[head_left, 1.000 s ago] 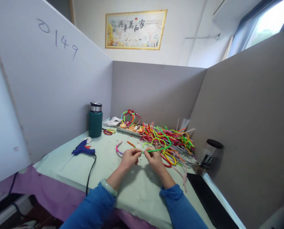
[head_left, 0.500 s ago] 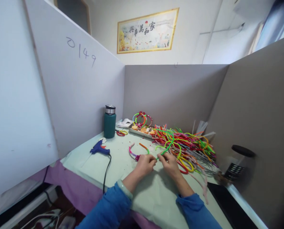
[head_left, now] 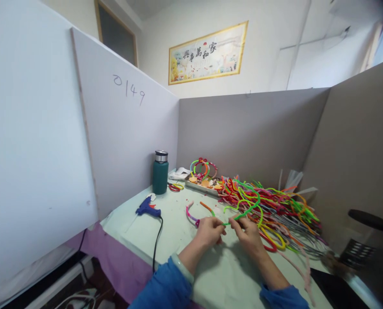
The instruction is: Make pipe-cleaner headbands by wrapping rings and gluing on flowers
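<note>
A bright green pipe cleaner [head_left: 251, 207] runs between my two hands, its far part curving up over the coloured pile. My left hand [head_left: 209, 231] pinches its near end, fingers closed. Close to its right, my right hand [head_left: 247, 232] is closed on the same pipe cleaner, thumb and forefinger together. A short green stretch shows in the gap between them. Just beyond my left hand lies a curved, multicoloured pipe-cleaner band [head_left: 190, 212] with pink, purple and orange parts; my hand hides some of it.
At the right lies a tangled heap of pipe cleaners [head_left: 275, 201]. A metal tray [head_left: 200, 187] with finished rings stands at the back. Further left are a green bottle [head_left: 160, 176], scissors [head_left: 175, 187] and a blue glue gun [head_left: 148, 208] with a trailing cord. Partitions enclose the table.
The view has shifted, so everything sits further right and lower. My hands have drawn slightly apart along the green pipe cleaner, and more of it shows between them.
</note>
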